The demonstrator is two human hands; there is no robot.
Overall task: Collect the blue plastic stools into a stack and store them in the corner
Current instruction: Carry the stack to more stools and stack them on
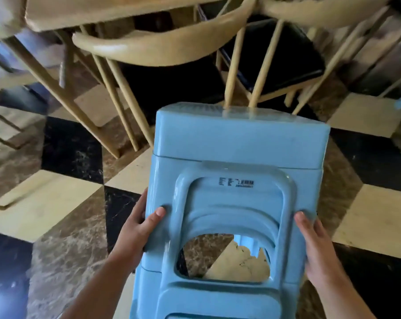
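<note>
Left hand (139, 229) grips the nested blue stools (236, 203) at their left edge, thumb on top; right hand (319, 249) presses flat-fingered against the right edge. Stack is carried tilted above the chequered floor (56, 203), near wooden chairs (148, 47). Risk, as judged: stools slipping apart or striking chair legs. Barcode label (237, 181) is illegible.

Just one view: it's worn on the head and aimed forward and steeply down, so the stacked blue stools (238, 203) are seen close up, the tiled floor (63, 226) below.
</note>
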